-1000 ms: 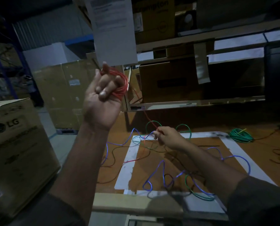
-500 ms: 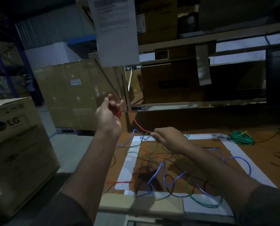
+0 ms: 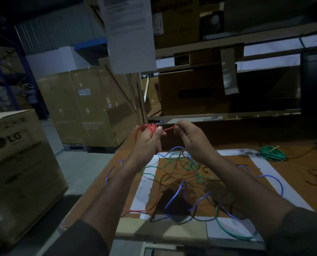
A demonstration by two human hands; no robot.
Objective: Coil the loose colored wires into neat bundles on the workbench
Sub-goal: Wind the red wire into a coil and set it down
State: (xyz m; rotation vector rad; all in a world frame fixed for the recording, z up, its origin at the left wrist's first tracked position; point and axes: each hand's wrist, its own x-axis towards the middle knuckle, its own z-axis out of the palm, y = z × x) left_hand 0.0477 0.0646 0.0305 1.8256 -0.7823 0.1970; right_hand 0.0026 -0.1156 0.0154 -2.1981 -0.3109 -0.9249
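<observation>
Your left hand (image 3: 148, 140) is gripping the red wire coil (image 3: 146, 128), its fingers curled round the loops and the thumb pressing on top of them, raised above the far left part of the workbench (image 3: 292, 174). Your right hand (image 3: 190, 139) is hovering just to the right of it, thumb and fingertips pinching the free red wire strand (image 3: 168, 128) that is running across the short gap to the coil. Both hands are hanging well above the bench surface, close together, with your forearms reaching out from the near edge.

Below them, loose wires (image 3: 181, 169) in blue, green, red and dark colours are lying tangled inside and across the white tape frame (image 3: 270, 169) marked on the wooden top. A blue wire (image 3: 277, 182) is looping out past the right side of the frame, and another blue end is trailing over the left edge of the bench. A green wire coil (image 3: 273, 153) is already lying bundled on the far right of the bench, well apart from the tangle.

A cardboard LG box (image 3: 15, 163) is standing on the left, near you, and a printed paper sheet (image 3: 130, 32) is hanging above, beyond your hands.
</observation>
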